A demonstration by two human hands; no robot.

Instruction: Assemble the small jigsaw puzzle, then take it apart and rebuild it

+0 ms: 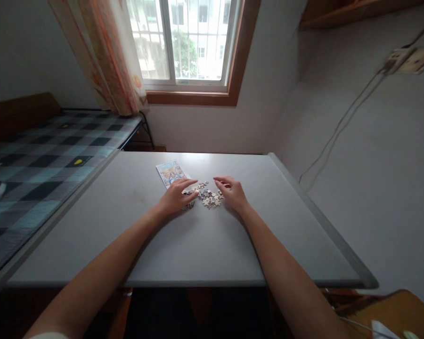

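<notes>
A loose pile of jigsaw puzzle pieces lies on the grey-white table, many of them pale side up. My left hand reaches over the pile's left edge, thumb and fingers spread, with nothing visible in its grasp. On the right edge of the pile is my right hand, its fingers curved and the thumb a little apart from the forefinger. A small red patch shows in that gap; I cannot make out what it is. Behind my left hand, partly covered by it, lies a colourful printed picture sheet.
A bed with a checked cover stands along the table's left side. A barred window and curtain are beyond. Cables hang from a socket on the right wall. A wooden seat is at the lower right.
</notes>
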